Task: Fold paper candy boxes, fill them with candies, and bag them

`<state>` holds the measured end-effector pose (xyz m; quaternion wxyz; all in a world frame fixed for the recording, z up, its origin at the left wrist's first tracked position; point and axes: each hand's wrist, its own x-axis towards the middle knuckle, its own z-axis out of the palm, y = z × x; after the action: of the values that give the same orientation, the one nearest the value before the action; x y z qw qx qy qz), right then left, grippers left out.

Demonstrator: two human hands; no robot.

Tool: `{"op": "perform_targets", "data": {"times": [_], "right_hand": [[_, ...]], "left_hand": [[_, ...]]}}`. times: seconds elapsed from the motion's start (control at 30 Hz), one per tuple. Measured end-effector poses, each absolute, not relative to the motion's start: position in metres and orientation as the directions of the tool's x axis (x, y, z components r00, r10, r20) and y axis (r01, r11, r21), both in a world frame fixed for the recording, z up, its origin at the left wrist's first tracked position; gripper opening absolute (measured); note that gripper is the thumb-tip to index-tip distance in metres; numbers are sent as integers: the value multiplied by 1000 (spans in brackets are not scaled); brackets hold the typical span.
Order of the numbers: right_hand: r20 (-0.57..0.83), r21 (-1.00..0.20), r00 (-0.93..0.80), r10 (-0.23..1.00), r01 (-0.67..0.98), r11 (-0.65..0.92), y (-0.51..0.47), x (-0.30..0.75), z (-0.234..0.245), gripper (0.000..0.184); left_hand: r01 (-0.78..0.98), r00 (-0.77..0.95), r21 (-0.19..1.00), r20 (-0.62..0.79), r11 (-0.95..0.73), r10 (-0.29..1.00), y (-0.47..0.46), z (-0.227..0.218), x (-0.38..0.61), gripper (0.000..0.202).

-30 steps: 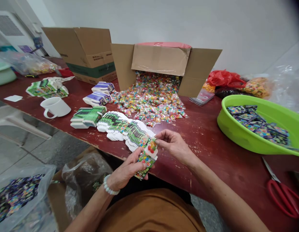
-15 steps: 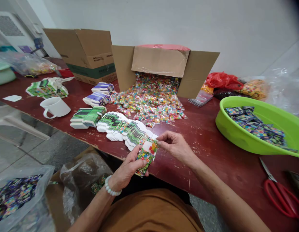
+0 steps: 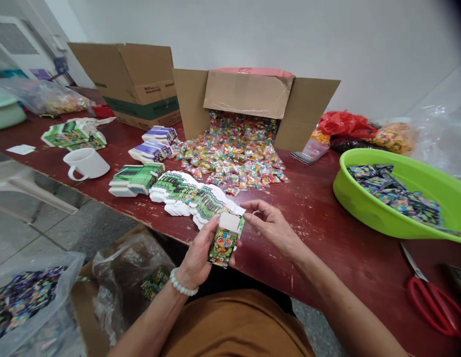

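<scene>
My left hand (image 3: 204,248), with a pale bead bracelet at the wrist, is wrapped round a small green printed carton (image 3: 223,246). The carton is tilted toward me, and its white top flap (image 3: 230,221) stands up. My right hand (image 3: 271,225) is beside the carton's upper right edge, thumb and forefinger slightly apart; whether they touch the carton is unclear. No candy packet shows in its fingers. Just behind lies a fanned row of flat green cartons (image 3: 178,191). Small clear packets of colourful candy (image 3: 233,158) spill from a tipped cardboard box (image 3: 248,91).
A green basin (image 3: 386,223) with dark packets stands right, near red-handled scissors (image 3: 431,305). Left are a white mug (image 3: 87,164), green carton stacks (image 3: 137,178), purple cartons (image 3: 152,150) and a tall cardboard box (image 3: 141,94). Plastic bags (image 3: 129,277) of packets sit below the table edge.
The candy packet that my right fingers pinched at the carton's mouth is out of sight. Those fingers have parted a little, and the carton has turned more upright in my left hand.
</scene>
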<state>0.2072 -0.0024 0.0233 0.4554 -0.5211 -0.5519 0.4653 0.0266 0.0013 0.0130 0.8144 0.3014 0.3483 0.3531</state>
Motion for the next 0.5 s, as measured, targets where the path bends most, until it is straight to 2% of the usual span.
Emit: {"op": "perform_targets", "data": {"times": [0.13, 0.2, 0.27, 0.37, 0.43, 0.5], "right_hand": [[-122, -985, -219, 968, -96, -146, -8, 197, 10, 37], [-136, -976, -256, 957, -129, -173, -11, 189, 3, 35], [-64, -995, -160, 985, -68, -76, -13, 184, 0, 27], [220, -955, -30, 975, 196, 222, -17, 182, 5, 19], [350, -874, -113, 930, 319, 367, -19, 184, 11, 17], [340, -865, -199, 919, 318, 388, -19, 186, 14, 18]], "left_hand": [[-376, 457, 735, -382, 564, 803, -1, 5, 29, 42], [-372, 432, 773, -345, 513, 833, -4, 1, 29, 42], [-381, 431, 777, -330, 501, 840, -4, -1, 29, 39], [-416, 503, 662, -403, 623, 764, -3, 2, 27, 32], [-420, 576, 575, -429, 702, 696, -1, 6, 26, 35], [-431, 602, 552, -413, 714, 683, 0, 10, 26, 36]]}}
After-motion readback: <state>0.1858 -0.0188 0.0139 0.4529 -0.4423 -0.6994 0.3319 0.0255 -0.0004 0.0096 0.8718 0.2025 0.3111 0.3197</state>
